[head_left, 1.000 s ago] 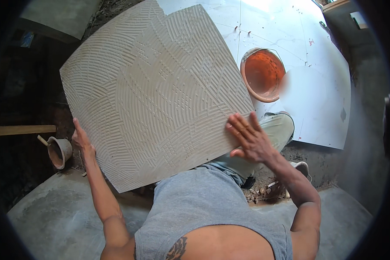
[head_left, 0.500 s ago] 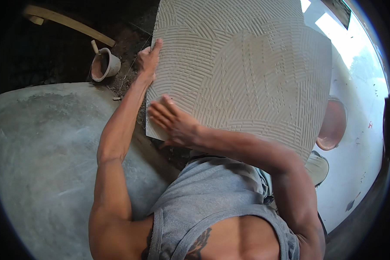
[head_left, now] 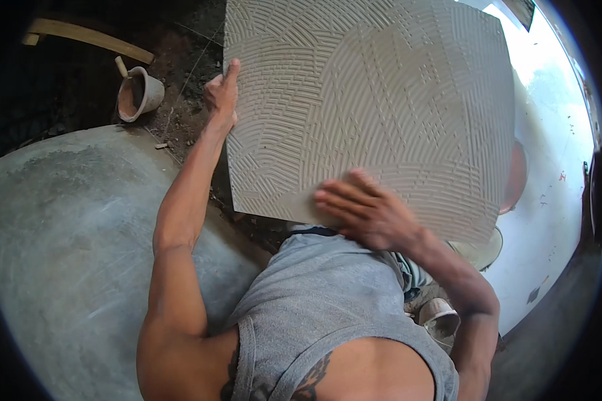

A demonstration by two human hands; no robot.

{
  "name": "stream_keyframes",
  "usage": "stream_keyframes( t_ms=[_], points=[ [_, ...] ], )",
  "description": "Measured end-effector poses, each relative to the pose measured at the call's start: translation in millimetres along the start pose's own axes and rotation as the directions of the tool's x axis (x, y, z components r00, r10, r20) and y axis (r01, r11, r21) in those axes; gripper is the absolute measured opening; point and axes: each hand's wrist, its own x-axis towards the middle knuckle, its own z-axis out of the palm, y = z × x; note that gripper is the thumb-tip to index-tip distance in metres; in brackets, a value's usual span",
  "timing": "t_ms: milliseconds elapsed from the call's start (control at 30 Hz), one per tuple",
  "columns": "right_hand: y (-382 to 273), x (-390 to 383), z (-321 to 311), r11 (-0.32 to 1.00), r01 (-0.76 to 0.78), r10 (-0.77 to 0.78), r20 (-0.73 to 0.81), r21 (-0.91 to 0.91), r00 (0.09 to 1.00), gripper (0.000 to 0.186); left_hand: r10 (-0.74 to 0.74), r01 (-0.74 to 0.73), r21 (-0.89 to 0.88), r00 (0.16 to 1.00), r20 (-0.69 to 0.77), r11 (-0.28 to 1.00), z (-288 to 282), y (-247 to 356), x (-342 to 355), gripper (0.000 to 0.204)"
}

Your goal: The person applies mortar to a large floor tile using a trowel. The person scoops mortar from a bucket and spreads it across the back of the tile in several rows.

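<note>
A large square tile (head_left: 401, 100) fills the upper middle, its upturned face coated in pale grey, ridged mortar. My left hand (head_left: 222, 93) grips its left edge, thumb up along the side. My right hand (head_left: 368, 210), blurred by motion, lies spread on the lower edge of the coated face, fingers stretched out toward the left. Below the tile are my grey top and my legs, partly hidden.
A small bucket (head_left: 152, 93) with a wooden handle in it and a wooden batten (head_left: 93, 37) lie at upper left. A concrete surface (head_left: 67, 227) spans the left, white tiles (head_left: 548, 200) the right. An orange bucket (head_left: 517, 177) is mostly hidden; another small bucket (head_left: 438, 314) sits lower right.
The view has swung round since a second ago. My right hand went from the tile's right part to its lower left corner, then slid back rightward along the lower edge. My left hand still holds on.
</note>
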Motion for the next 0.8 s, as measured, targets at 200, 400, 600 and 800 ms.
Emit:
stream_keyframes(
  t_ms=[200,400,600,800],
  points=[
    [98,-187,-14,0.544,-0.810,0.757,-0.290,-0.218,0.586,0.080,0.134,-0.113,0.271,0.989,-0.061,0.956,-28,20,12,0.071],
    [146,-222,3,0.117,-0.664,0.991,-0.132,0.739,0.028,0.070,0.219,-0.199,0.272,0.975,-0.046,0.942,-21,18,6,0.071],
    [146,-148,-18,0.008,-0.381,1.000,-0.002,0.924,0.016,0.056,0.220,-0.210,0.314,0.975,0.005,0.926,-27,22,13,0.064],
    [146,-142,-11,0.019,-0.387,0.975,-0.102,0.922,-0.195,0.047,0.189,-0.191,0.017,0.980,0.067,0.981,-2,47,19,0.049]
  ],
)
